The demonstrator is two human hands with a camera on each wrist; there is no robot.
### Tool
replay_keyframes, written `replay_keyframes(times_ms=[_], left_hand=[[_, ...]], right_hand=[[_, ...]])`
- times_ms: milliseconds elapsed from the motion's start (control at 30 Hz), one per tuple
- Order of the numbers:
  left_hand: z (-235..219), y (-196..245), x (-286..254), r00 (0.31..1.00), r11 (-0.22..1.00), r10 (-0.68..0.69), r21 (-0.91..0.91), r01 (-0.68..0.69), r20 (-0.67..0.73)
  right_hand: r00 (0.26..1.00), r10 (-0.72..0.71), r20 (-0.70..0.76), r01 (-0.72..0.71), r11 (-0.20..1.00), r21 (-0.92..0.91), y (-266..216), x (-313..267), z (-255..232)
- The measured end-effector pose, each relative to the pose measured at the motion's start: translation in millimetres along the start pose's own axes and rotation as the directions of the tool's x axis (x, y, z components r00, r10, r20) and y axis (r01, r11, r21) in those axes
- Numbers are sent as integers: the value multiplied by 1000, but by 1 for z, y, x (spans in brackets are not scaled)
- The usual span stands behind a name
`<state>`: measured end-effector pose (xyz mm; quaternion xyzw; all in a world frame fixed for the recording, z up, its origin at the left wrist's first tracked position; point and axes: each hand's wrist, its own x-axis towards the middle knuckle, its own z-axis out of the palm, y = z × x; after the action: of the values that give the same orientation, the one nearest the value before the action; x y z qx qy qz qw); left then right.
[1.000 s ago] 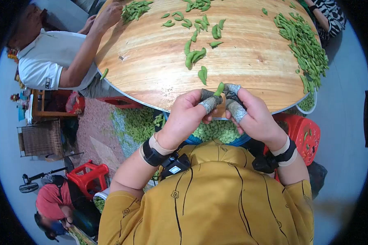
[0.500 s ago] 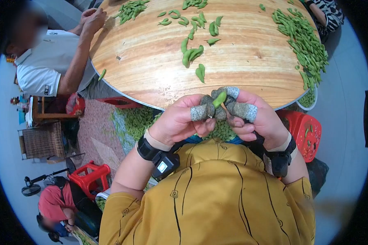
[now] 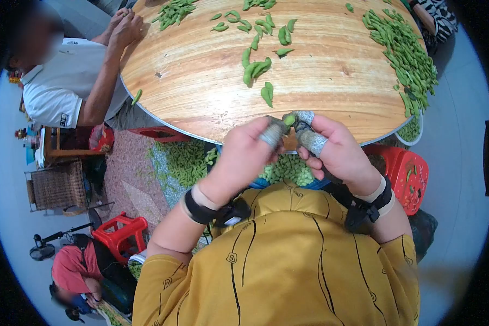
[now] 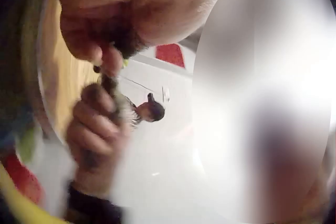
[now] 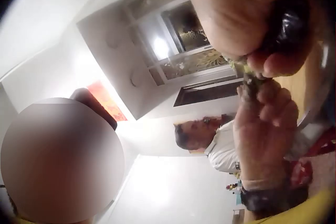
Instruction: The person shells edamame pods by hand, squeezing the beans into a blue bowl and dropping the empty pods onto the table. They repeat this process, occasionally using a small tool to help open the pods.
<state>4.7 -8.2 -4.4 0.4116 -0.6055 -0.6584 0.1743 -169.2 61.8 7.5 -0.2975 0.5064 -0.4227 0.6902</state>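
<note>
Both hands at counter (image 3: 201,92) edge: left hand (image 3: 250,155) & right hand (image 3: 334,152) pinch one pod (image 3: 289,119) btwn taped fingertips (image 3: 311,142), held just above the edge. Step looks like splitting the pod; next needs thumbs to pry the seam w/o dropping beans.

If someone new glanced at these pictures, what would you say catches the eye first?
First, the two hands at the near edge of the round wooden table: the left hand and right hand, fingertips in grey fabric covers, pinch one green edamame pod between them. Next, the heap of edamame pods along the table's right rim, with loose pods scattered at its middle. A person in a white shirt sits at the table's left side.
</note>
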Motion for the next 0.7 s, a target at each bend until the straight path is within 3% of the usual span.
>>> replay_keyframes(times_ms=[33, 67, 100, 167, 233, 267, 333, 467, 533, 633, 700], left_hand=[[-4, -3, 1, 1000, 1000, -2, 1, 2, 3], [-11, -8, 2, 988, 939, -59, -327, 103, 143], [-16, -9, 3, 955, 766, -64, -599, 233, 289], [-15, -5, 1, 951, 806, -86, -541, 241, 296], [-8, -6, -1, 979, 966, -57, -238, 104, 193], [-6, -7, -1, 979, 966, -59, -238, 106, 196], [-4, -10, -1, 977, 997, 70, -26, -66, 204], [-5, -1, -5, 971, 976, 85, 180, -126, 222], [-5, 2, -8, 967, 951, 98, 264, -160, 234], [-5, 3, -9, 967, 924, 117, 332, -189, 226], [-4, -5, -9, 962, 900, 154, 369, -231, 224]], right_hand=[[1000, 15, 27, -17, 998, 63, 0, -3, -2], [1000, 16, 26, -17, 998, 64, 2, -3, -5], [999, 8, 53, -11, 998, 64, 5, -2, -9], [997, 0, 79, -5, 998, 67, 7, -2, -10], [979, -189, -71, 153, 924, -350, 5, -3, -9], [979, -188, -73, 152, 925, -349, 8, -1, -10], [812, -584, 14, 442, 598, -669, 15, 7, -12], [864, -500, 61, 349, 506, -789, 5, 7, -13], [776, -594, 211, 434, 261, -862, 6, 9, -13], [779, -565, 271, 432, 172, -885, 4, 8, -10], [787, -572, 233, 388, 165, -907, 6, 7, -5]])
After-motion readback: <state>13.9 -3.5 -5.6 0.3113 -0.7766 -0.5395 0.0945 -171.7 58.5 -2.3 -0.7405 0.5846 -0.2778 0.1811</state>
